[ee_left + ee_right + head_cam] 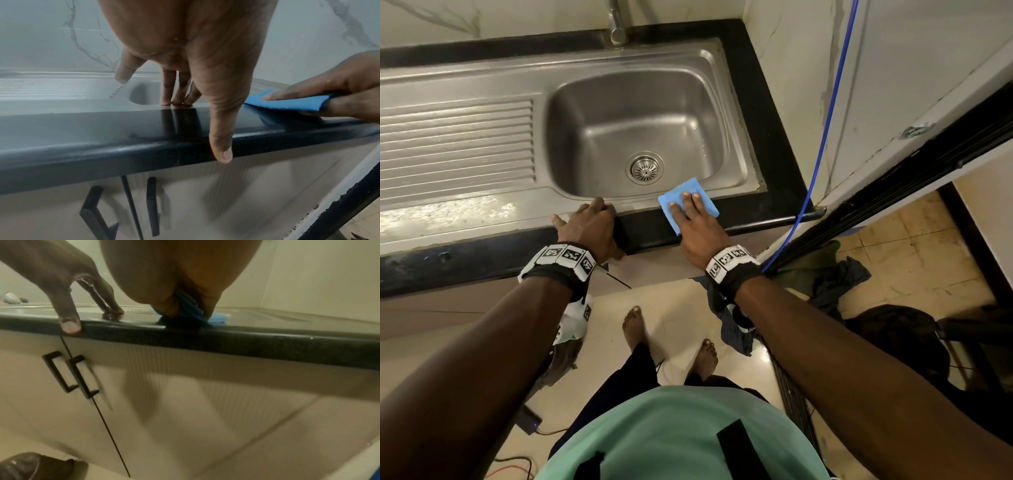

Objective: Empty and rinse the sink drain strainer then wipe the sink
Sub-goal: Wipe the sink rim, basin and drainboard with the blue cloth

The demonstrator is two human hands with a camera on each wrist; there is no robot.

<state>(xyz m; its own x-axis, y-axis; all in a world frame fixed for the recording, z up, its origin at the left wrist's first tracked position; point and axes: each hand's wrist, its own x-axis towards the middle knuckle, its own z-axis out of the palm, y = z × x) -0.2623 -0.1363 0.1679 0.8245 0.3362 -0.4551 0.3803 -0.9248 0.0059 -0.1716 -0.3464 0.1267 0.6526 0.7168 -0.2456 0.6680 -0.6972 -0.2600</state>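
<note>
The steel sink (pixel 619 102) has its round drain strainer (pixel 644 168) seated in the basin floor. A blue cloth (pixel 688 202) lies on the sink's front rim, partly over the black counter edge (pixel 756 219). My right hand (pixel 695 222) lies on it with fingers stretched on top. In the left wrist view the cloth (pixel 287 104) is pinched between the right hand's (pixel 339 84) upper fingers and a digit beneath. My left hand (pixel 585 222) rests its fingertips (pixel 176 101) on the rim left of the cloth, its thumb hanging over the counter edge, holding nothing.
A faucet (pixel 616 24) stands behind the basin, and a ribbed drainboard (pixel 455 137) stretches left. A blue hose (pixel 828 120) runs down the right wall. Cabinet doors with black handles (pixel 152 206) sit below the counter. Dark clothes (pixel 839 277) lie on the floor at right.
</note>
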